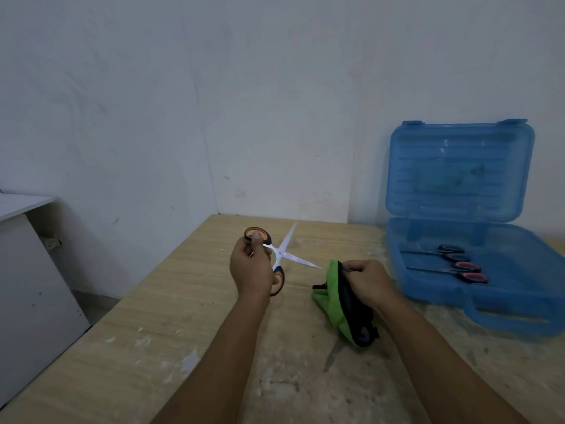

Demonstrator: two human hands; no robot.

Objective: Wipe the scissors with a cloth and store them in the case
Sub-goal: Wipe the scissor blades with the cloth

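Scissors (pixel 282 254) held above counter (pixel 183 332) by left hand (pixel 252 267), digits curled through the loops, blades splayed. Lower blade aimed right, tip just beside cloth (pixel 333 301) pinched in right hand (pixel 368 281). Open case (pixel 519 325) farther right.

Orange-black scissors (pixel 276 258); green-black cloth (pixel 342 304); translucent blue case (pixel 458 172).

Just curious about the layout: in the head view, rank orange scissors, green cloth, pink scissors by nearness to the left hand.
1. orange scissors: in the left hand.
2. green cloth: in the right hand.
3. pink scissors: in the case, right.
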